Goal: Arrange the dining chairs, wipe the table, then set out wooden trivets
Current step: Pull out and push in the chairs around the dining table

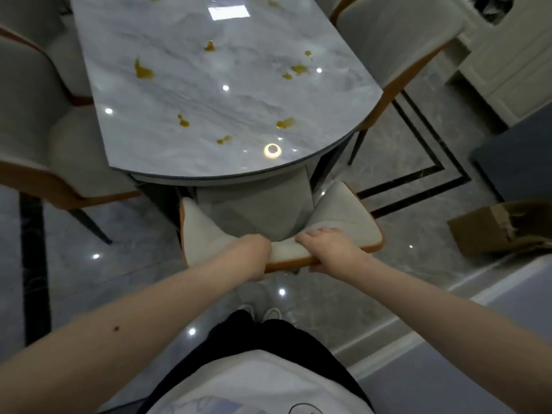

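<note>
The person stands at the rounded end of a marble-patterned table point(209, 94), both arms stretched forward to one dining chair point(343, 210) whose seat is pushed under the tabletop. The left hand point(254, 252) and the right hand point(331, 249) sit side by side on the top edge of the chair's backrest, each with fingers curled over it and gripping it; the right thumb goes beneath the orange rim.

Three chairs show in all: the held one, a second chair point(59, 150) at the table's left side, and a third chair point(397, 40) at the right side, both pale grey with orange edging.

The tabletop carries roughly eight yellow-brown spills point(143, 71), scattered in small blots from the near end to the far edge; motion blur and reflected ceiling lights make an exact count doubtful.

On the glossy tiled floor point(418, 180) to the right lies one torn cardboard box point(501, 228). Two white shoes point(263, 313) show below the chair, between the arms.
</note>
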`<state>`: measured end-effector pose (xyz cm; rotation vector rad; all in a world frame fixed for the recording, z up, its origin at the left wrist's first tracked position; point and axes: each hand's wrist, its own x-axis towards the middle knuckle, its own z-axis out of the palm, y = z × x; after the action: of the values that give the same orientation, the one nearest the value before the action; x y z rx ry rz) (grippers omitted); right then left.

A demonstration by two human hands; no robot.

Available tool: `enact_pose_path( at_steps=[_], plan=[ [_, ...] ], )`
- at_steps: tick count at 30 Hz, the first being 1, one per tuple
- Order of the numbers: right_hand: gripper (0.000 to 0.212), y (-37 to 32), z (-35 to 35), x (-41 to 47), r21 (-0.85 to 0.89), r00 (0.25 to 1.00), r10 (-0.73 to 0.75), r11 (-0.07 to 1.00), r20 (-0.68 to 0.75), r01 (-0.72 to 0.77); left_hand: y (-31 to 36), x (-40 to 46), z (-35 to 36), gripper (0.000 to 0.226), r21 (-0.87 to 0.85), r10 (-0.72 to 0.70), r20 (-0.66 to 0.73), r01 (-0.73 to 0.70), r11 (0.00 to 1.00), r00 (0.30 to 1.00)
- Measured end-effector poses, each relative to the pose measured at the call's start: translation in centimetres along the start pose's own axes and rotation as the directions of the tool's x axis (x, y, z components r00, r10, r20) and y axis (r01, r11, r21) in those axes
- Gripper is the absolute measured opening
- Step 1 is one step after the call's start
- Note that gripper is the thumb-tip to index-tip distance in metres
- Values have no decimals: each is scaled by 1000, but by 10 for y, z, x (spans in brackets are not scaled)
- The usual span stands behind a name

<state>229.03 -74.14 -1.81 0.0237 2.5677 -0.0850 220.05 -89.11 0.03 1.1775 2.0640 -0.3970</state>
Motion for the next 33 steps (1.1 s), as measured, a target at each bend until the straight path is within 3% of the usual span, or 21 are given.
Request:
enact_pose_path(
  at_steps=[5, 7, 11, 18, 20, 24, 25, 28, 33],
  plan=[
    [56, 14, 8, -1, 25, 996, -86, 996, -27, 86, 4, 3, 4, 36, 42, -27, -78, 31, 999, 997],
    [53, 18, 9, 0, 11, 990, -133, 991, -35, 134, 11, 6, 5, 36, 50, -52, -50, 55, 997, 997],
    [47, 22, 8, 2, -14, 975, -216, 976, -41, 216, 20, 6, 4, 31, -85, -196, -6, 195, 977, 980],
    [30, 40, 10, 4, -58, 919, -394, 918, -8, 393, 37, 21, -4, 53, -196, -354, 241, 402, 895, 904],
    [31, 46, 12, 3, -74, 913, -407, 911, 4, 406, 42, 18, -2, 46, -262, -364, 218, 414, 872, 905],
    [31, 61, 15, -7, -98, 903, -430, 898, 14, 429, 59, 6, 8, 24, -320, -335, -59, 300, 899, 940],
    [30, 64, 14, -10, -103, 899, -437, 894, 15, 436, 62, 7, 6, 24, -306, -333, -30, 308, 901, 943],
    [32, 71, 14, -15, -115, 894, -447, 888, 12, 445, 72, 26, -3, 43, -195, -360, 241, 408, 892, 901],
    [36, 78, 13, -14, -120, 881, -474, 874, 7, 471, 74, 41, -1, 53, -193, -323, 269, 379, 905, 907]
  ],
)
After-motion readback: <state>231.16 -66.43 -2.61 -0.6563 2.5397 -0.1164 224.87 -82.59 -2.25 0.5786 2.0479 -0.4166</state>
